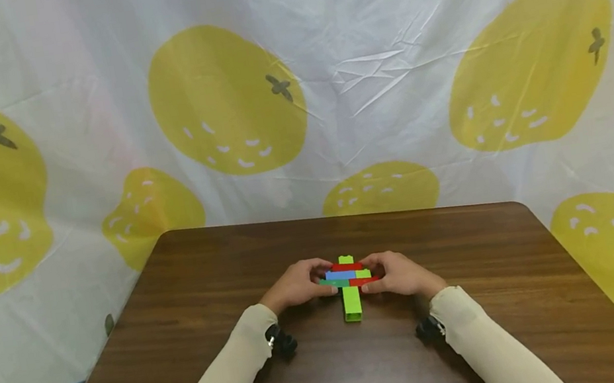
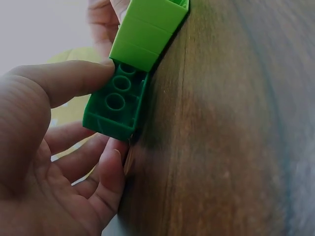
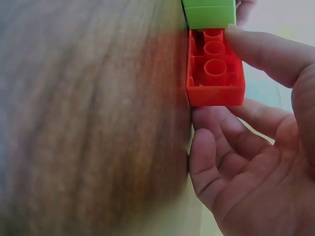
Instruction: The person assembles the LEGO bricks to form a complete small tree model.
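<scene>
A toy building-brick assembly lies on the table between my hands. A lime-green stack [image 1: 352, 305] points toward me. Across it run a blue brick [image 1: 340, 275], a red brick [image 1: 348, 267] behind, a green brick [image 1: 330, 283] at left and a red brick [image 1: 361, 281] at right. My left hand [image 1: 297, 284] grips the left end; in the left wrist view its thumb presses beside the tubes of the green brick [image 2: 115, 125]. From the other side, my right hand [image 1: 403, 273] holds the right end, thumb on the red brick [image 3: 216, 96] in the right wrist view.
The brown wooden table [image 1: 232, 250] has rounded far corners. A white curtain [image 1: 367, 115] with yellow fruit prints hangs behind and beside it. Dark wrist cameras sit under both cream sleeves [image 1: 222, 379], close above the tabletop.
</scene>
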Demonstrator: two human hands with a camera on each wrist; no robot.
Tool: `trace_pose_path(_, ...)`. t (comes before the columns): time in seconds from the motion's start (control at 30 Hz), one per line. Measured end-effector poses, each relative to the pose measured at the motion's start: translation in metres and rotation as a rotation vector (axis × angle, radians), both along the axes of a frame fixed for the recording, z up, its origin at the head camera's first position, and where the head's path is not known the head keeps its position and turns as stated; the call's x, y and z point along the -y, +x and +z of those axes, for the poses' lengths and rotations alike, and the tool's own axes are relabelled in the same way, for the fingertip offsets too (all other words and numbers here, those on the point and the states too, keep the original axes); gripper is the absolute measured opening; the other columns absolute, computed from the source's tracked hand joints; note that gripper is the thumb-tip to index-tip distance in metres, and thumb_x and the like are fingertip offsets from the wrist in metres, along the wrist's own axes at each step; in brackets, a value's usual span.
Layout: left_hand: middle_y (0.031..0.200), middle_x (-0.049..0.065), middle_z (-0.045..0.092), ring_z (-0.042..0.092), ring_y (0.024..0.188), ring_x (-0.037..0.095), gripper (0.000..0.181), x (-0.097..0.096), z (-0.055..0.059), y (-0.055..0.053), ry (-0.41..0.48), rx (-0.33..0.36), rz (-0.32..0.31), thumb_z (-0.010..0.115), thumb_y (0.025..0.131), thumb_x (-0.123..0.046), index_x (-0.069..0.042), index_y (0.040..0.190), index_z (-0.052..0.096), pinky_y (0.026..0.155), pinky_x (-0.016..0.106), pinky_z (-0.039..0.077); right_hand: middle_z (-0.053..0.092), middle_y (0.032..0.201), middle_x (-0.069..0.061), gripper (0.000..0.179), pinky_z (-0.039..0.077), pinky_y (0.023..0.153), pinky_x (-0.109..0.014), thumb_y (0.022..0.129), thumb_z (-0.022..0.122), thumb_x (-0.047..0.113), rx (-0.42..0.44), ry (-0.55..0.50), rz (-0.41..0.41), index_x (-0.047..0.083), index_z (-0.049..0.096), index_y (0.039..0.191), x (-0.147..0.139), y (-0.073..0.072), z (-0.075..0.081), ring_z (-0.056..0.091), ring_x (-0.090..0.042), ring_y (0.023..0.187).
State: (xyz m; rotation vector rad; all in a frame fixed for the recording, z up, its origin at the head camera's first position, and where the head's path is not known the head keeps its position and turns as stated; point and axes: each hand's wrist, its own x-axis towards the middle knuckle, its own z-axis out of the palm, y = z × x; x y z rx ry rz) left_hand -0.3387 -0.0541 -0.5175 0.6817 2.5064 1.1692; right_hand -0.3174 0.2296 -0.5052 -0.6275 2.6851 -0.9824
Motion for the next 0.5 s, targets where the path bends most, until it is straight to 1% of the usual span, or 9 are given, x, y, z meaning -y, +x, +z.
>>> trace_pose_path(0.13,0.128,0.008,0.071,0.066,0.109,0.020,0.061,-0.002,0.001,0.001,-0.030,-0.024,-0.005,0.085,0.090,-0.035,-0.011,0.142,0.064,0.099,0.042,0.056,0.075,0.120,-0.006,0.067,0.058,0.090,-0.040,0.089,0.085,0.040,0.019,-0.001,-0.009,0.004,0.064,0.142,-0.001,0.000,0.001,0.069,-0.015,0.098)
trace_pose_path(0.27,0.127,0.007,0.071,0.066,0.108,0.018,0.059,-0.001,0.002,0.002,-0.031,-0.030,-0.003,0.084,0.091,-0.035,-0.011,0.141,0.065,0.097,0.039,0.057,0.075,0.120,-0.009,0.064,0.059,0.089,-0.039,0.092,0.083,0.037,0.013,-0.017,0.002,0.003,0.063,0.142,-0.003,0.000,0.003,0.069,-0.016,0.098)
trace_pose_path(0.33,0.127,0.007,0.071,0.067,0.108,0.018,0.056,0.001,0.005,0.003,-0.016,-0.031,-0.001,0.083,0.092,-0.035,-0.011,0.140,0.066,0.096,0.039,0.057,0.074,0.122,-0.009,0.060,0.058,0.090,-0.040,0.095,0.079,0.038,-0.002,-0.019,0.003,0.004,0.063,0.142,-0.004,0.001,0.004,0.070,-0.016,0.100)
trace_pose_path(0.43,0.127,0.008,0.072,0.068,0.108,0.020,0.053,0.006,0.007,0.005,-0.006,-0.049,-0.001,0.080,0.094,-0.036,-0.011,0.139,0.066,0.095,0.039,0.057,0.075,0.123,-0.008,0.054,0.058,0.094,-0.043,0.102,0.070,0.040,-0.037,-0.001,-0.008,0.006,0.063,0.143,-0.008,0.004,0.005,0.071,-0.019,0.105)
trace_pose_path(0.5,0.130,0.009,0.071,0.069,0.110,0.021,0.053,0.012,0.008,0.006,-0.028,-0.081,0.001,0.077,0.097,-0.038,-0.010,0.140,0.065,0.097,0.041,0.058,0.073,0.128,-0.009,0.054,0.057,0.099,-0.047,0.104,0.064,0.043,-0.092,0.039,-0.022,0.006,0.063,0.144,-0.012,0.006,0.006,0.070,-0.023,0.113)
